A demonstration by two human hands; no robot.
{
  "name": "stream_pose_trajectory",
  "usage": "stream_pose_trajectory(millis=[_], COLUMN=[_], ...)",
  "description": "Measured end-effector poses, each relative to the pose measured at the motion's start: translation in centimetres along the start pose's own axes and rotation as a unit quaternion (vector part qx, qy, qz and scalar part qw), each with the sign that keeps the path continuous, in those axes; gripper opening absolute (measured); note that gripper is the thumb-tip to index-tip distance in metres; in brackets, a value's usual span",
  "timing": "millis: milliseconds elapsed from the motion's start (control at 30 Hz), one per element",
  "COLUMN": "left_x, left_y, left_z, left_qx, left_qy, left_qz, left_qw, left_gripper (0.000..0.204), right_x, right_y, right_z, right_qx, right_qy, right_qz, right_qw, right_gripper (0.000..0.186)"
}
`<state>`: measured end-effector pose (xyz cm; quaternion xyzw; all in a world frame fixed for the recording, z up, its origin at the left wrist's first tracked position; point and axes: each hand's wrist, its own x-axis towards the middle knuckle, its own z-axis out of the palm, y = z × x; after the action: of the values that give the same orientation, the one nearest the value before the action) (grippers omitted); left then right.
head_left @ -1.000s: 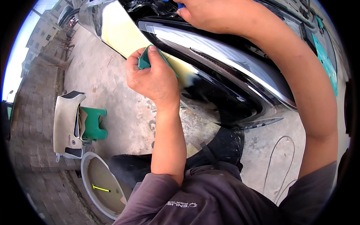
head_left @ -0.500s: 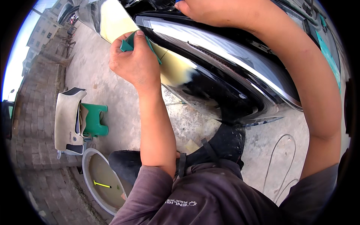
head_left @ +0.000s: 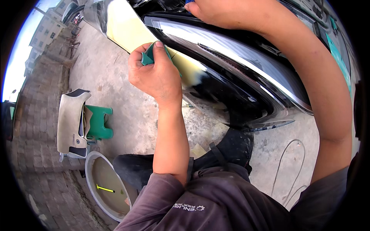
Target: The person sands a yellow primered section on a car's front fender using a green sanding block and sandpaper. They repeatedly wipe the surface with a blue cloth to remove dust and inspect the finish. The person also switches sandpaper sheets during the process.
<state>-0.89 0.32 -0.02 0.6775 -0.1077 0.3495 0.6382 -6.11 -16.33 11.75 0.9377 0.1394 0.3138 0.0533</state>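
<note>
A green sheet (head_left: 148, 57) is pinched at eleven o'clock in the left grip (head_left: 157, 76); the headlight (head_left: 239, 57) at one o'clock could be scuffed by a stray stroke. The right grip (head_left: 216, 12), cropped, cannot be judged.

The head view comes from the wearer's head, through the left of two side-by-side fisheye lenses, and faces down and forward over a car's front corner (head_left: 231, 73). The shirt (head_left: 227, 196) and both arms (head_left: 171, 142) sit close below the lens; the ground (head_left: 104, 69) lies farther off. Bright sky (head_left: 17, 65) enters at the left edge (the fisheye bends lines toward its dark, rounded rim).
</note>
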Motion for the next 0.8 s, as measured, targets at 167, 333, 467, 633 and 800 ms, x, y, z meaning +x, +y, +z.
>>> stream_pose_trajectory(millis=[167,333,467,633,800], left_x=[0.3,-0.7,3.1,4.7,1.9], left_y=[-1.1,-0.8,-1.8,-1.5,-1.1], left_z=[-0.7,-0.4,1.0,1.0,0.4], left_qx=[-0.020,-0.028,-0.019,-0.017,0.031], left_qy=[-0.026,0.002,0.033,0.014,0.029], left_qz=[-0.005,-0.011,0.001,0.031,0.049], left_qw=[0.999,1.000,0.999,0.999,0.998], left_gripper=[0.012,0.015,0.014,0.015,0.012], right_x=[1.3,1.1,0.2,0.4,0.7], right_y=[0.4,1.0,0.2,0.0,0.0], right_z=[1.0,1.4,-0.6,-0.9,-0.7], right_qx=[-0.041,-0.038,0.003,0.019,0.004], right_qy=[-0.063,-0.042,-0.046,-0.059,-0.076], right_qz=[0.045,0.033,0.037,0.041,0.039], right_qw=[0.996,0.998,0.998,0.997,0.996], right_gripper=[0.026,0.025,0.025,0.026,0.028])
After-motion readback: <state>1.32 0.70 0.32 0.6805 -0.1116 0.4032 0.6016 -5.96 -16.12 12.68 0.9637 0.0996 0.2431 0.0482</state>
